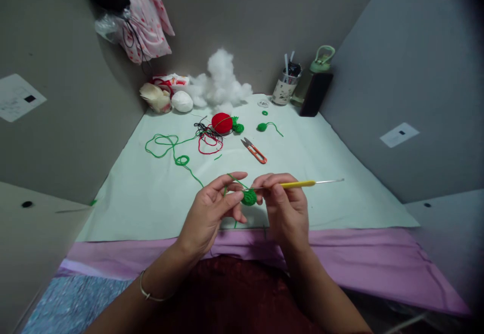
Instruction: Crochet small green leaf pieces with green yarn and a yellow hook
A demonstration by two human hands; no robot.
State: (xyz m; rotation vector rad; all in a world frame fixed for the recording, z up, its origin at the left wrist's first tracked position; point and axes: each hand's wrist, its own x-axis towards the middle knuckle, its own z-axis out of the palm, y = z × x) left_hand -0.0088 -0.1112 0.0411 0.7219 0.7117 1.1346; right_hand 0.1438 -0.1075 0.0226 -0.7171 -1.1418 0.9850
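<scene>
Small green crocheted piece point(249, 198) sits between the two hands, over the front part of the pale table cover point(351, 203); from my remote seat I cannot tell its height above the cloth. Left hand point(212, 205): thumb bent in against the piece's left edge, closed in a light pinch, forefinger raised with green yarn point(182, 160) over it, lower fingers loosely curled. Right hand point(288, 205): thumb and fingers closed round the yellow handle of a crochet hook point(298, 184). I see one metal end pointing right, the other shaft reaching left along the piece's top edge; whether it enters a stitch I cannot tell.

Beyond the hands, I note orange-handled snips point(257, 154), blades parted. Yarn loops on the left, near a red ball point(222, 123) with a green knotty bit point(238, 128) beside it. Right of that, a green bud point(262, 127) with a trailing strand. Farther back: white stuffing point(223, 81), a patterned cup point(284, 92), a dark slab point(316, 94) leaning by a green-topped bottle point(322, 60).
</scene>
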